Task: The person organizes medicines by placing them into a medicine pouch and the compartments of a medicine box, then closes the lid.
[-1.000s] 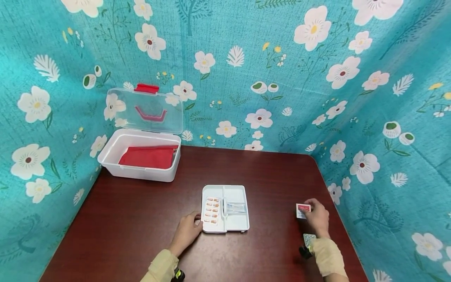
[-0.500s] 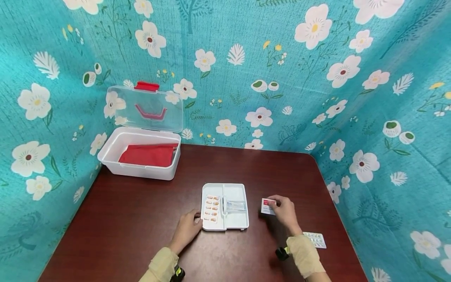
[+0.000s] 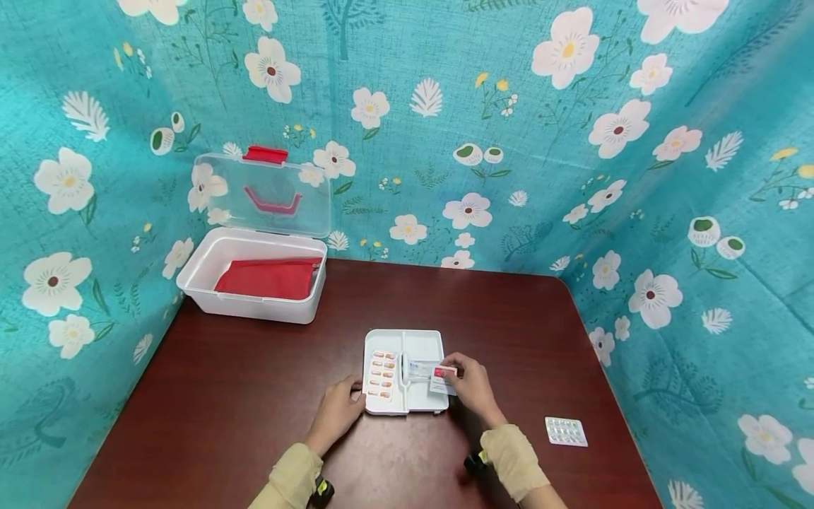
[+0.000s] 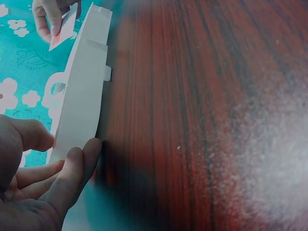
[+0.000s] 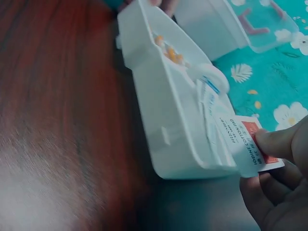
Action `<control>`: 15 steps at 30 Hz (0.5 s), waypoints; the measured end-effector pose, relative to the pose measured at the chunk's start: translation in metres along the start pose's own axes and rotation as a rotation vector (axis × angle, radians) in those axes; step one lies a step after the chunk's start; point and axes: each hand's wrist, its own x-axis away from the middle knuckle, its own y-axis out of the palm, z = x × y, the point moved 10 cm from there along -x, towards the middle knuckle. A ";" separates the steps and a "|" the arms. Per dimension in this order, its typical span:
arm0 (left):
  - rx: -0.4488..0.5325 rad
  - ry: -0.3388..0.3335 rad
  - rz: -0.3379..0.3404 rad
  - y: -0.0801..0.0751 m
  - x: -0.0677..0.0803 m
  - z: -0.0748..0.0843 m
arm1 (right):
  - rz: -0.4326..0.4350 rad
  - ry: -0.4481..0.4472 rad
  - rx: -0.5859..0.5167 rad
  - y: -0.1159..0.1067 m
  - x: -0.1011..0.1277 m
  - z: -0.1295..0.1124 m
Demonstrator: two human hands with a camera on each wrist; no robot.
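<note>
A white divided tray [image 3: 422, 342] with a raised middle handle lies on the table. My left hand [image 3: 337, 412] holds its left edge, thumb at the rim and fingers against the outer wall. My right hand [image 3: 473, 387] pinches an iodine cotton pad packet [image 5: 240, 137], white with a red patch, between thumb and fingers. The packet is over the tray's right edge, overlapping a clear packet with blue print [image 3: 418, 370] in the right side. An orange-and-white capsule blister pack [image 3: 381, 375] lies in the left compartment. The packet's underside is hidden.
A silver blister pack [image 3: 566, 431] lies on the table [image 3: 509, 311] at the right. At the back left stands a white box [image 3: 254, 307] with its clear lid raised, holding a red pouch [image 3: 267, 279]. A floral curtain [image 3: 407, 141] surrounds the table.
My right hand has carried the iodine cotton pad packet left from the table's right side to the tray, uncovering the silver blister pack. My left hand has stayed on the tray's edge.
</note>
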 end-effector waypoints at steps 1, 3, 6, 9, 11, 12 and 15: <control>0.001 0.003 0.001 0.000 0.000 0.000 | -0.003 -0.013 0.001 0.003 0.001 -0.002; -0.002 0.002 0.001 0.000 0.000 0.000 | -0.014 -0.035 0.007 0.010 0.002 -0.006; 0.001 -0.003 -0.001 0.000 0.001 0.000 | -0.040 -0.042 0.019 0.021 0.005 -0.009; -0.004 -0.005 0.000 0.000 0.001 -0.001 | -0.065 -0.061 0.070 0.029 0.008 -0.013; -0.006 -0.003 0.002 0.000 0.001 0.000 | -0.074 -0.083 0.109 0.032 0.009 -0.015; -0.009 0.000 0.005 0.000 0.001 0.000 | -0.079 -0.097 0.127 0.034 0.009 -0.017; -0.006 -0.002 0.010 -0.001 0.000 0.001 | -0.093 -0.149 0.172 0.037 0.010 -0.021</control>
